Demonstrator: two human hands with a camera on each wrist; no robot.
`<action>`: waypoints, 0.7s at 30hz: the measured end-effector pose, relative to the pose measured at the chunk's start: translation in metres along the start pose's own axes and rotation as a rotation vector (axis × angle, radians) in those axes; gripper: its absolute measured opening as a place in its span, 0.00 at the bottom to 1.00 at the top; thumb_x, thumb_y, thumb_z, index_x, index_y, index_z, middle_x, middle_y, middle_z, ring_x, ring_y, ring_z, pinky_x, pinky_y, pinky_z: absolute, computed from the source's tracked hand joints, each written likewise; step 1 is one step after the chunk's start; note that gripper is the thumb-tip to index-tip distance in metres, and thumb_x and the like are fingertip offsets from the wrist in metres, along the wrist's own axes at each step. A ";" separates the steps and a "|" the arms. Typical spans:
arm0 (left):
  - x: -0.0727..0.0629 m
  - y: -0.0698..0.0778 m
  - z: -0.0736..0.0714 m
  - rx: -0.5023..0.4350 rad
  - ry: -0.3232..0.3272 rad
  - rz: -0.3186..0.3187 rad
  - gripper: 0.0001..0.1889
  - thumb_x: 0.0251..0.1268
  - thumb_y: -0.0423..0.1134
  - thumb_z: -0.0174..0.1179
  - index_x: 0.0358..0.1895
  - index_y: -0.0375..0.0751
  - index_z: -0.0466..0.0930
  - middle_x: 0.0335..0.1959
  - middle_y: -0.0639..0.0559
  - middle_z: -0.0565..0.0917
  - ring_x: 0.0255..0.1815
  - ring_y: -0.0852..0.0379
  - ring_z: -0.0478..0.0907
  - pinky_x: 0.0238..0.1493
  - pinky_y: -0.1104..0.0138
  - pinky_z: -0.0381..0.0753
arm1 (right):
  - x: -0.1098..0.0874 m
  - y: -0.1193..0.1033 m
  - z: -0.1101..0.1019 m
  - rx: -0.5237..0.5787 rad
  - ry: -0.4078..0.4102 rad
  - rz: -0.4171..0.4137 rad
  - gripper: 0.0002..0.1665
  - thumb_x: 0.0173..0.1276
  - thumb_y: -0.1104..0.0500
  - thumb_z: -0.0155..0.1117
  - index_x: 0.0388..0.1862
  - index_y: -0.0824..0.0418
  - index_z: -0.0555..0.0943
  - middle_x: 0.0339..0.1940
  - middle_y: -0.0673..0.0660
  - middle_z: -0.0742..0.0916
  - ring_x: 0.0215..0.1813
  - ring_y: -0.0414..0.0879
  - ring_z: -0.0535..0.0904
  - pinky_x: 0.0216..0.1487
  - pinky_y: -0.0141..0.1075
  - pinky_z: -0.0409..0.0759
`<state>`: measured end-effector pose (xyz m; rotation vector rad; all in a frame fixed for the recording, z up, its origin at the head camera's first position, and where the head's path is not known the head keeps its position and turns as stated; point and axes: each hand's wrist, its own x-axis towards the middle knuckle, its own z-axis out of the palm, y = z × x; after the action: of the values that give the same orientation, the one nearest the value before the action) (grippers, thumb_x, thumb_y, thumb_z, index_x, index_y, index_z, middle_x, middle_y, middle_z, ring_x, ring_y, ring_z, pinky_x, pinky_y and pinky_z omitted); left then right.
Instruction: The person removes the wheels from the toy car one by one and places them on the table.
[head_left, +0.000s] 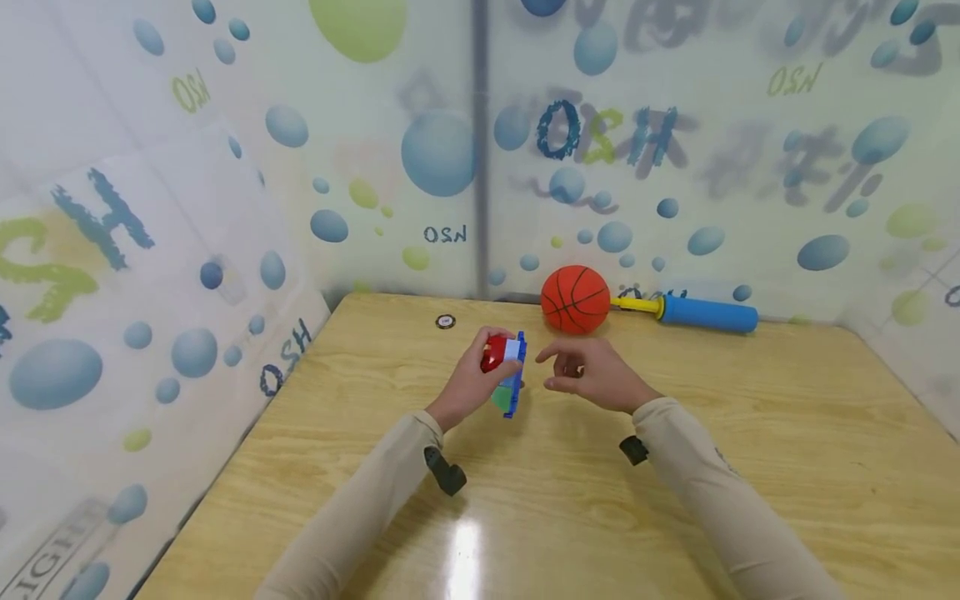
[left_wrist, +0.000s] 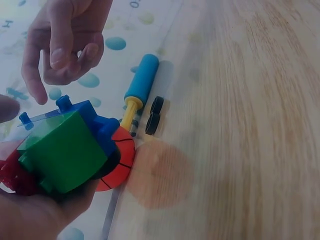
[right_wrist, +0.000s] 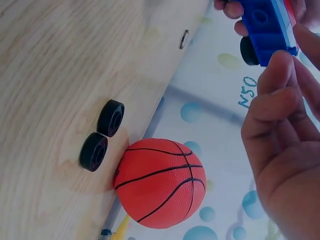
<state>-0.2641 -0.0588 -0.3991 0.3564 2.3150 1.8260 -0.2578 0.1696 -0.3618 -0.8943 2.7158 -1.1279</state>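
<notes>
My left hand (head_left: 471,379) holds a toy vehicle (head_left: 513,375) above the table, fingers and thumb around its red, white and green body. Its blue base (right_wrist: 267,30) faces right, with a black wheel (right_wrist: 249,51) fitted near one end. A green block (left_wrist: 67,150) fills much of the body in the left wrist view. My right hand (head_left: 596,372) hovers just right of the toy, fingers loosely bent, nothing between them. Two loose black wheels (right_wrist: 110,118) stand side by side on the table; the right hand appears to hide them in the head view.
A small orange basketball (head_left: 575,300) rests at the table's back edge, against the printed curtain (head_left: 442,217). Right of it lies a blue pump (head_left: 708,313) with a yellow end. A round black-and-white chip (head_left: 446,321) lies at the back left of the wooden table (head_left: 570,517).
</notes>
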 end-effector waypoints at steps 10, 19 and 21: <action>0.003 0.008 0.001 -0.131 -0.073 0.015 0.24 0.78 0.43 0.32 0.72 0.49 0.65 0.65 0.41 0.73 0.55 0.46 0.79 0.52 0.59 0.85 | -0.001 -0.004 0.008 0.038 0.077 -0.005 0.30 0.62 0.60 0.75 0.64 0.54 0.79 0.42 0.58 0.86 0.28 0.41 0.82 0.36 0.34 0.82; -0.004 0.005 0.003 -0.079 -0.052 0.027 0.24 0.81 0.43 0.37 0.76 0.60 0.61 0.68 0.43 0.73 0.60 0.45 0.77 0.58 0.54 0.83 | -0.005 -0.011 0.022 -0.052 0.118 -0.082 0.42 0.58 0.55 0.78 0.72 0.50 0.73 0.55 0.61 0.80 0.34 0.42 0.83 0.40 0.40 0.86; -0.005 0.003 0.003 -0.069 -0.032 0.035 0.23 0.82 0.45 0.41 0.76 0.63 0.61 0.69 0.44 0.74 0.61 0.45 0.78 0.58 0.53 0.83 | -0.007 -0.012 0.025 -0.044 0.120 -0.077 0.42 0.59 0.55 0.78 0.73 0.50 0.72 0.57 0.63 0.78 0.38 0.48 0.84 0.39 0.40 0.86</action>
<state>-0.2586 -0.0567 -0.3971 0.4158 2.2322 1.8959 -0.2393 0.1505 -0.3733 -0.9756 2.8346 -1.1772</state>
